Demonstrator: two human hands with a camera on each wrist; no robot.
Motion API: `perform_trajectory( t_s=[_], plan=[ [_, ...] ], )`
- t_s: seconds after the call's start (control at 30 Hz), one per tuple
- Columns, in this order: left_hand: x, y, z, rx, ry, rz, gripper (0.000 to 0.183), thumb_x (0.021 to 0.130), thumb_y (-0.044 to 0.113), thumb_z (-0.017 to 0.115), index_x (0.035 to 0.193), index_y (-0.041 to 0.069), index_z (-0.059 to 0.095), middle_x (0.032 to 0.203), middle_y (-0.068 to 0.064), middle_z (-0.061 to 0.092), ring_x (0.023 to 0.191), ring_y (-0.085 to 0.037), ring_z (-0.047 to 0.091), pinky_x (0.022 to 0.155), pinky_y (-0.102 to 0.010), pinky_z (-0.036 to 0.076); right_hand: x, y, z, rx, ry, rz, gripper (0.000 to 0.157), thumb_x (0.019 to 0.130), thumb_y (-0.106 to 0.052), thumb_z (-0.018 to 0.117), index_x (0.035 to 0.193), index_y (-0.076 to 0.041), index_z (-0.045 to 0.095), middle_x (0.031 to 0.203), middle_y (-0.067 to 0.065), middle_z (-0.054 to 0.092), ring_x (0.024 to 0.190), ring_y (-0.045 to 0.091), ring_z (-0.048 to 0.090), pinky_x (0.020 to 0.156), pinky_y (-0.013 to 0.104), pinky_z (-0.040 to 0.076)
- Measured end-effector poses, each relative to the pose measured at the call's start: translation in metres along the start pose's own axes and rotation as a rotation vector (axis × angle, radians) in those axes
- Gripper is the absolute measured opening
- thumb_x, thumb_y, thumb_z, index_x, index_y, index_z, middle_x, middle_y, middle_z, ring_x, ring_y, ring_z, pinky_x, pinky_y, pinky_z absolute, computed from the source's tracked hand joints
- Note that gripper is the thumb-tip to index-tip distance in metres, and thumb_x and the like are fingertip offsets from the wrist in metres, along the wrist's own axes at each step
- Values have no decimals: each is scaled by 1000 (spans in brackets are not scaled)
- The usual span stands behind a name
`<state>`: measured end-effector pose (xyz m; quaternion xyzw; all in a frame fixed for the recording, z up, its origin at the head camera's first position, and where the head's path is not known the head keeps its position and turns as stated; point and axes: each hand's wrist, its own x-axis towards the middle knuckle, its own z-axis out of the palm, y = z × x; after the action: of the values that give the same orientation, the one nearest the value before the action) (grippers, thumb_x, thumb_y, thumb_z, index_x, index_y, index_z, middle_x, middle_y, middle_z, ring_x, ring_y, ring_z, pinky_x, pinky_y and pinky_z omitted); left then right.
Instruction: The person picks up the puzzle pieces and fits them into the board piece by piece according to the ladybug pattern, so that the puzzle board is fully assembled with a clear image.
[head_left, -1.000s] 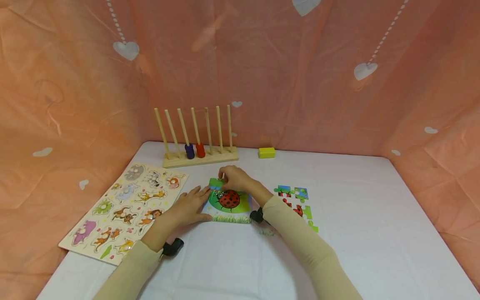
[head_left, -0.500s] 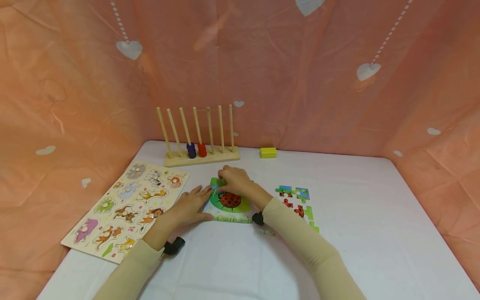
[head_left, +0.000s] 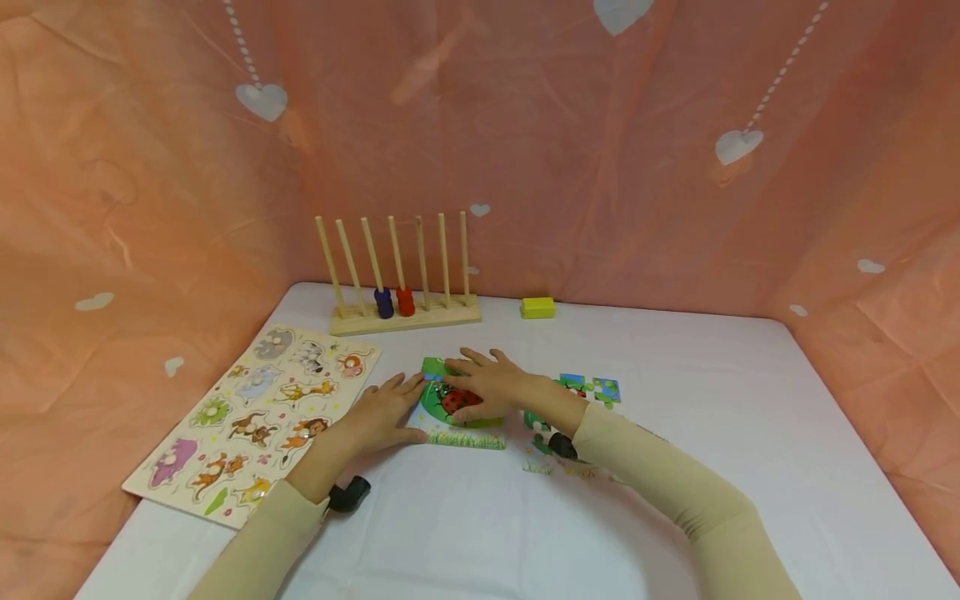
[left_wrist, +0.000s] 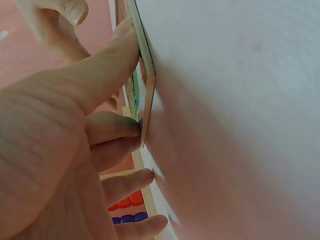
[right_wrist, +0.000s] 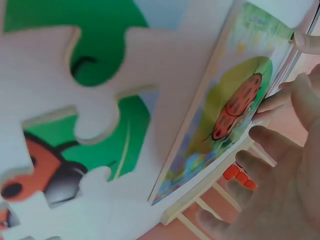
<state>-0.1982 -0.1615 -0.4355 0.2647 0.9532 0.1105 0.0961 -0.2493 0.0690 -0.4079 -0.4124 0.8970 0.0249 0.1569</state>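
Note:
The ladybug puzzle board (head_left: 467,438) lies flat on the white table in the head view. My left hand (head_left: 381,415) rests along its left side, thumb and index finger touching the edge (left_wrist: 148,95) around a corner in the left wrist view. A green and blue puzzle piece (head_left: 432,367) lies at the board's far left corner, close to the left fingertips. Over the board, my right hand (head_left: 493,385) has its fingers spread and holds nothing; it covers part of the ladybug picture (right_wrist: 240,105).
Loose ladybug puzzle pieces (head_left: 604,388) lie right of the board, partly hidden by the right forearm. A wooden animal puzzle (head_left: 279,435) is at left. Behind stand a peg rack (head_left: 450,315) with blue and red beads and a yellow block (head_left: 537,308).
My right hand, which pinched the green puzzle piece at the far left corner, has let go, spread its fingers and drawn back to the right. The left hand stays at the board's edge.

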Motion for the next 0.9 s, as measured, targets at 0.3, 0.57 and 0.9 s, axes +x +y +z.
perform_trajectory(
  t_s=[0.3, 0.57, 0.9],
  plan=[
    [-2, -1, 0, -20, -1, 4, 87, 89, 46, 71, 150, -6, 38, 158, -22, 31, 142, -50, 28, 102, -72, 32, 2, -1, 9, 52, -5, -30, 76, 95, -63, 52, 158, -26, 31, 167, 1, 15, 153, 31, 2, 117, 62, 10],
    [-1, -1, -1, -21, 11, 4, 86, 89, 47, 71, 149, -6, 39, 158, -22, 32, 143, -50, 27, 102, -72, 31, 9, -2, 10, 49, -5, -21, 79, 94, -66, 49, 160, -30, 24, 167, -2, 10, 153, 31, 1, 118, 61, 11],
    [-1, -1, 0, -22, 7, 5, 87, 88, 47, 72, 149, -6, 39, 158, -22, 32, 143, -50, 27, 102, -72, 31, 11, -5, 12, 68, 2, -18, 83, 93, -67, 52, 160, -28, 23, 167, -3, 9, 153, 30, 1, 118, 60, 11]
  ],
)
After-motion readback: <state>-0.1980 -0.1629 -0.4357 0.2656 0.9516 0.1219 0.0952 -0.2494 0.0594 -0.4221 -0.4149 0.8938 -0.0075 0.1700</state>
